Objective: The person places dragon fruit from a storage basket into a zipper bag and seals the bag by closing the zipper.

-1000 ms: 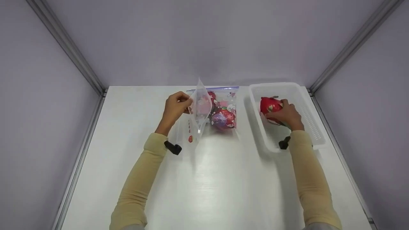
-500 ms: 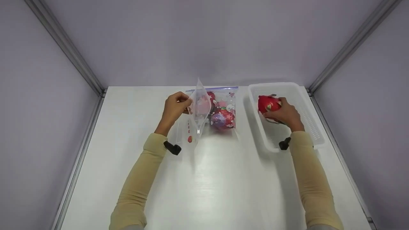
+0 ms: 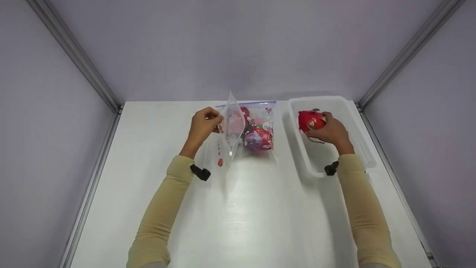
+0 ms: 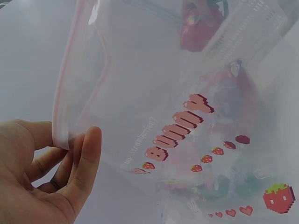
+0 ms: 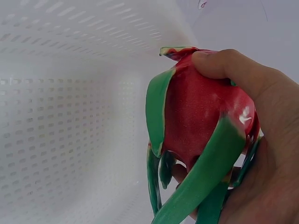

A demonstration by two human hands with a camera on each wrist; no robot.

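Head view: right hand [image 3: 332, 131] grips the red dragon fruit [image 3: 310, 120] over the white basket [image 3: 366, 156] at upper right, while the zip bag [image 3: 232, 126], pinched open by the left hand [image 3: 202, 125], lies to its left, mid-frame on the desk [image 3: 245, 216].

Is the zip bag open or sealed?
Open: the left hand pinches one lip of the zip bag upward, away from the other side.

From my remote seat this looks like a lab recording booth: a bare white desk [image 3: 241, 223] boxed in by plain pale wall panels [image 3: 238, 48] joined with metal corner rails [image 3: 76, 56].
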